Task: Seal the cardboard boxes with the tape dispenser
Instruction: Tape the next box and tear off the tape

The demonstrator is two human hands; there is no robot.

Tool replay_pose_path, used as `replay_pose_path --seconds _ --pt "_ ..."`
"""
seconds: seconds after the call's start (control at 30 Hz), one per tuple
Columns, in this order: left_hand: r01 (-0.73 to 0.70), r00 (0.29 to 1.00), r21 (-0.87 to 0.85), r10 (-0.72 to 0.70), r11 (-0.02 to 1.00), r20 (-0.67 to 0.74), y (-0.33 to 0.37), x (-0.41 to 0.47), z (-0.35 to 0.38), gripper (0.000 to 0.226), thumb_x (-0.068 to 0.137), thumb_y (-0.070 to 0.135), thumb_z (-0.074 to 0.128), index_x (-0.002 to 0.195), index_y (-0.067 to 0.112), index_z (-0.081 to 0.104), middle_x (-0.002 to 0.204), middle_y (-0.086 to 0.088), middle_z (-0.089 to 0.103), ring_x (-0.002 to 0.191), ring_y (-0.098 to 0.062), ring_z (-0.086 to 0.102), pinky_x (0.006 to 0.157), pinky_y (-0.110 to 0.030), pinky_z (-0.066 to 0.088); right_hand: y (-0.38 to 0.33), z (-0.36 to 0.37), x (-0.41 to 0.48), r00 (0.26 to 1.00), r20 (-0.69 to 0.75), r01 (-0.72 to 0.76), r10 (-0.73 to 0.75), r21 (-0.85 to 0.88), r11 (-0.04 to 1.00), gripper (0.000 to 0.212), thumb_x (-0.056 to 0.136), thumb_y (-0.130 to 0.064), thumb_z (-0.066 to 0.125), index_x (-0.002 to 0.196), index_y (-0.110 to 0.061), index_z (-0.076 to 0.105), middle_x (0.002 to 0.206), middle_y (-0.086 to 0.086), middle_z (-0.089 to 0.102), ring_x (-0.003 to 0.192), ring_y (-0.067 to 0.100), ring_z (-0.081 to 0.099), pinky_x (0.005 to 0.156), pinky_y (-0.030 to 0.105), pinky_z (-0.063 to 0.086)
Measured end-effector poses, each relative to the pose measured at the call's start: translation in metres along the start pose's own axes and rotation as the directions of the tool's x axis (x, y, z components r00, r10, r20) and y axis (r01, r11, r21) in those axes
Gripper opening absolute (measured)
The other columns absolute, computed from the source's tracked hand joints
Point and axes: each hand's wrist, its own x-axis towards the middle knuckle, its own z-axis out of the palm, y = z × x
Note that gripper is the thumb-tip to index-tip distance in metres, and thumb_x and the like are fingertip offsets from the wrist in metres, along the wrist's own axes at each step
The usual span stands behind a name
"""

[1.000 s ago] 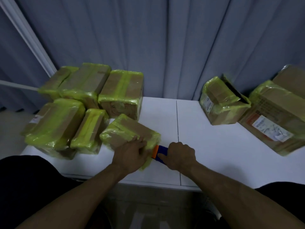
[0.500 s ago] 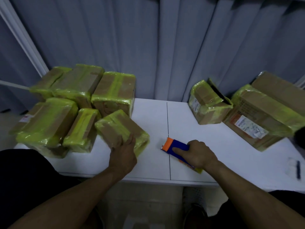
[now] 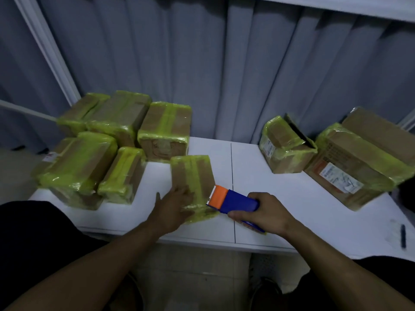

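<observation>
The left hand lies palm down on the near end of a small cardboard box. Its fingers are straight and a little spread, pressing flat on the top and not curled round it. The right hand grips the tape dispenser, with fingers wrapped over the blue body and the thumb along its near side. The orange toothed head points left, at the box's near right corner. Both bare forearms reach in from the bottom edge.

The left fingertips are blurred, and that hand covers the box's near left corner. The right hand hides the rear of the dispenser. I cannot tell whether the teeth touch the box. A dark, pen-like thing at the far right is too smeared to name.

The box is brown card with glossy, crinkled yellow-green tape in strips along its top and bunched round its near end. It lies on the white table, near the front edge and just left of the tabletop seam. A cluster of taped boxes stands to its left. More boxes sit well apart at the right, among them an open-flapped box.
</observation>
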Motion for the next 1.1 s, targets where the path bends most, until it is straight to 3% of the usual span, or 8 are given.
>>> replay_pose_path --seconds 0.03,0.1,0.23,0.4,0.63,0.8,0.97,1.1 --pt "0.047 0.995 -0.22 -0.064 0.974 -0.072 0.008 -0.001 -0.007 0.048 0.101 0.041 0.052 0.144 0.02 0.049 0.132 0.011 0.058 0.128 -0.011 0.051 0.113 -0.038 0.034 -0.001 0.0 0.002 1.0 -0.006 0.021 -0.021 -0.001 1.0 0.044 0.069 -0.06 0.086 0.073 -0.026 0.059 0.057 -0.02 0.059 0.055 -0.003 0.058 0.051 0.011 0.039" --pt "0.097 0.975 -0.455 -0.176 0.885 -0.135 0.031 -0.002 -0.025 0.034 0.098 0.033 0.06 0.129 0.019 0.066 0.122 0.009 0.067 0.113 -0.011 0.063 0.099 -0.027 0.047 -0.003 0.002 0.005 0.997 -0.013 0.071 -0.071 0.005 0.997 0.047 0.066 -0.062 0.088 0.069 -0.025 0.059 0.057 -0.015 0.057 0.053 0.003 0.054 0.054 0.015 0.038" --pt "0.17 0.981 -0.687 -0.185 0.707 0.053 0.062 -0.015 -0.041 0.023 0.096 0.032 0.063 0.108 0.017 0.076 0.102 0.0 0.077 0.095 -0.016 0.071 0.08 -0.026 0.054 -0.008 0.008 0.011 0.987 0.006 0.162 -0.163 0.093 0.982 0.045 0.066 -0.057 0.091 0.07 -0.023 0.061 0.062 -0.006 0.057 0.056 0.007 0.054 0.058 0.023 0.04" --pt "0.169 0.978 -0.77 -0.199 0.615 0.055 0.06 -0.024 -0.04 0.016 0.095 0.013 0.063 0.104 0.007 0.075 0.09 -0.005 0.075 0.083 -0.013 0.069 0.071 -0.021 0.054 -0.016 0.011 0.013 0.974 0.034 0.216 -0.223 0.155 0.964 0.053 0.057 -0.067 0.086 0.072 -0.022 0.063 0.066 -0.002 0.06 0.056 0.007 0.056 0.057 0.021 0.041" --pt "0.205 0.968 -0.779 -0.24 0.593 0.072 0.052 -0.025 -0.046 0.023 0.095 0.025 0.065 0.113 0.015 0.074 0.107 -0.003 0.074 0.097 -0.018 0.068 0.08 -0.025 0.052 -0.016 0.013 0.019 0.97 0.041 0.227 -0.238 0.182 0.957 0.039 0.068 -0.048 0.092 0.079 -0.021 0.066 0.072 0.001 0.065 0.061 0.01 0.061 0.058 0.02 0.046" --pt "0.291 0.957 -0.774 -0.18 0.562 0.229 0.053 -0.027 -0.04 0.025 0.099 0.026 0.058 0.12 0.019 0.07 0.113 -0.003 0.074 0.107 -0.018 0.069 0.096 -0.034 0.051 -0.02 0.014 0.017 0.967 0.064 0.228 -0.248 0.222 0.948 0.034 0.069 -0.042 0.092 0.079 -0.023 0.065 0.07 -0.008 0.066 0.062 0.007 0.062 0.059 0.019 0.046" --pt "0.286 0.955 -0.798 -0.229 0.53 0.191 0.055 -0.023 -0.039 0.021 0.097 0.02 0.062 0.113 0.013 0.073 0.107 -0.006 0.075 0.096 -0.015 0.071 0.089 -0.031 0.054 -0.02 0.013 0.015 0.966 0.072 0.222 -0.247 0.249 0.943 0.031 0.07 -0.037 0.092 0.081 -0.025 0.065 0.071 -0.013 0.067 0.064 0.005 0.064 0.059 0.016 0.046" --pt "0.298 0.941 -0.807 -0.301 0.51 0.157 0.056 -0.023 -0.033 0.019 0.095 0.026 0.064 0.108 0.017 0.075 0.103 -0.001 0.076 0.093 -0.012 0.072 0.081 -0.028 0.055 -0.019 0.015 0.016 0.968 0.061 0.224 -0.244 0.236 0.946 0.041 0.065 -0.049 0.094 0.08 -0.022 0.067 0.073 -0.006 0.068 0.063 0.009 0.065 0.06 0.019 0.048"
